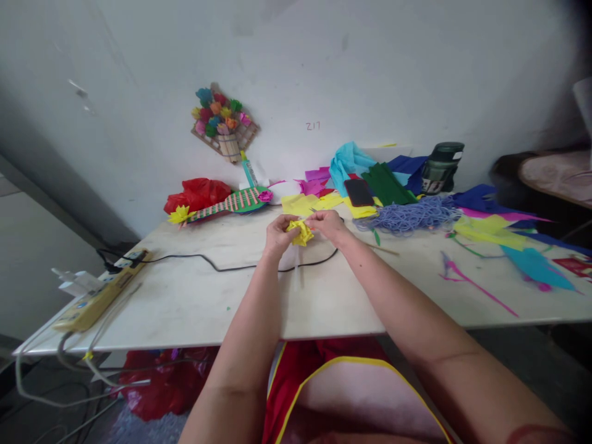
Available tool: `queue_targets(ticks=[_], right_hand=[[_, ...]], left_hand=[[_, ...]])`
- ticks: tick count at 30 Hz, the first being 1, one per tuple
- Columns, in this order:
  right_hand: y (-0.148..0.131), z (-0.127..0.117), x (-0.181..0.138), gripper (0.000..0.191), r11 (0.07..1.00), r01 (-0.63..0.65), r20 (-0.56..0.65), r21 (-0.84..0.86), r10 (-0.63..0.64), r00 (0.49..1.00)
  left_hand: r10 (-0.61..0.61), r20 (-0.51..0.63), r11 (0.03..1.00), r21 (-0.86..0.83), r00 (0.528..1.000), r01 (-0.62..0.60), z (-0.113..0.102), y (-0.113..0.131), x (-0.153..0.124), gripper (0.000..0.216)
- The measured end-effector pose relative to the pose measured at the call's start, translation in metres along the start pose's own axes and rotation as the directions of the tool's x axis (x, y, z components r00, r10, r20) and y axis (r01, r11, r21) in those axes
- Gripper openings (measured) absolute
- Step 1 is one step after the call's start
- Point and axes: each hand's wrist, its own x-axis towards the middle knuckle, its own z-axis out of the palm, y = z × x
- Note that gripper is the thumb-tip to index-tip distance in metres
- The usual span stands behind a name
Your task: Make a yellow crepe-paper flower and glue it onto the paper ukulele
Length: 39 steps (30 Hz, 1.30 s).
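My left hand is closed on a yellow crumpled paper flower, held just above the table. From the right, the fingertips of my right hand pinch the flower's upper edge. A thin, pointed grey thing shows beside those fingers, too small to name. Below the flower hangs a pale, see-through strip or stick, blurred. The flower's far side is hidden from me.
A black cable runs from the power strip beneath my hands. Behind lie a green lute-shaped craft, a red bag, a phone, coloured paper, purple cord and a dark green flask.
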Motion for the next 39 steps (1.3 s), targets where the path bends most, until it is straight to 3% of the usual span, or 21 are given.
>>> queue_targets(ticks=[6, 14, 25, 31, 39], right_hand=[[0.002, 0.001, 0.002, 0.008, 0.999, -0.003, 0.004, 0.036, 0.003, 1.000], [0.008, 0.001, 0.006, 0.005, 0.995, 0.091, -0.004, -0.037, -0.091, 0.996], [0.016, 0.001, 0.013, 0.004, 0.936, 0.221, -0.012, -0.274, -0.233, 0.972], [0.013, -0.001, 0.011, 0.006, 0.853, 0.336, 0.019, -0.398, -0.359, 0.933], [0.013, -0.005, 0.011, 0.009, 0.742, 0.522, 0.107, -0.421, -0.531, 0.841]], left_hand=[[0.002, -0.001, 1.000, 0.016, 1.000, -0.002, 0.001, 0.001, 0.000, 0.033], [-0.001, 0.009, 1.000, 0.012, 1.000, 0.001, 0.002, 0.004, -0.002, 0.033], [-0.008, 0.008, 1.000, 0.014, 1.000, 0.008, 0.001, 0.002, -0.001, 0.032], [-0.030, 0.002, 0.999, 0.010, 1.000, 0.030, 0.000, 0.003, -0.001, 0.035], [-0.062, 0.001, 0.998, -0.032, 0.998, 0.062, 0.001, 0.006, -0.002, 0.035]])
